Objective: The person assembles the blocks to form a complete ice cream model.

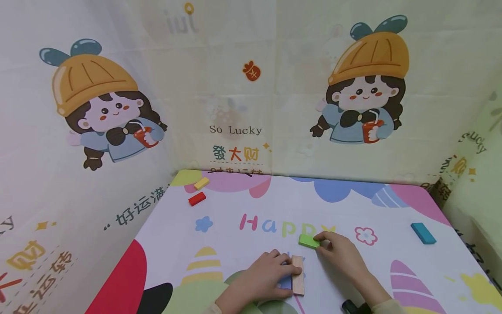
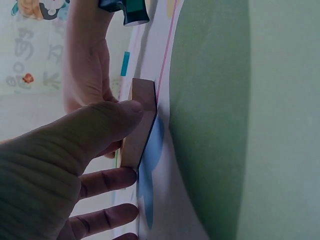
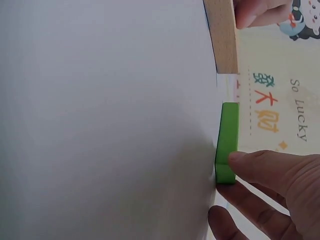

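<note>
A plain wooden block (image 1: 298, 281) lies on the printed mat in front of me, its long side running away from me. My left hand (image 1: 264, 274) holds it, thumb at the near end and a finger across the far part; in the left wrist view the thumb presses on the wooden block (image 2: 137, 135). Farther forward and slightly right, my right hand (image 1: 345, 255) pinches one end of a green block (image 1: 307, 241). The right wrist view has the thumb on top of the green block (image 3: 228, 130) and a finger beneath its end, close over the mat.
Toward the back left lie a yellow block (image 1: 201, 183) and a red block (image 1: 197, 199). A teal block (image 1: 423, 233) is at the right side of the mat. Printed cloth (image 1: 290, 109) hangs behind and along both sides. A black strap-like device (image 1: 354, 307) sits by the right wrist.
</note>
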A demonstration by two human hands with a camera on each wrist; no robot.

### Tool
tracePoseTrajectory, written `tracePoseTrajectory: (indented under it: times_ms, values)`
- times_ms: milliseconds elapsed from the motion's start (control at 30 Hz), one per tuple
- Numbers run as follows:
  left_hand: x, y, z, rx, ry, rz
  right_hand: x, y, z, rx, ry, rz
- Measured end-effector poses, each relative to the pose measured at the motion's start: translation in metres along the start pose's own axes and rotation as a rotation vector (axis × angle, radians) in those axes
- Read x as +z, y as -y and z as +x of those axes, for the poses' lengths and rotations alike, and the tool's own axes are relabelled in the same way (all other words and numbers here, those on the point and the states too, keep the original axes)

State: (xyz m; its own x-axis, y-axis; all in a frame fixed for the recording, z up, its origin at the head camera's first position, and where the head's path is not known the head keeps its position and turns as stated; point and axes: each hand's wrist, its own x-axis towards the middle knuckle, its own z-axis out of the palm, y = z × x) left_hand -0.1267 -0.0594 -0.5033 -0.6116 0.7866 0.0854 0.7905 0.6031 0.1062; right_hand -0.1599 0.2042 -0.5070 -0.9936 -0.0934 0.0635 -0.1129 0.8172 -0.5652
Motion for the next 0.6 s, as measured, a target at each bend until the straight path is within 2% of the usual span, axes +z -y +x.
tracePoseTrajectory:
  times_ms: [200, 467, 600]
  values:
    - [-0.0022, -0.0013, -0.0003, 0.003, -0.011, 0.01, 0.0026, 0.0062, 0.0029, -0.008, 0.009, -0.004]
    - [-0.0001, -0.0006, 0.0013, -0.009, 0.007, -0.028, 0.0053, 0.0077, 0.0052, 0.002, 0.017, -0.001]
    - [0.0029, 0.0026, 0.002, -0.057, 0.008, -0.098, 0.0041, 0.0065, 0.0016, 0.003, 0.03, 0.087]
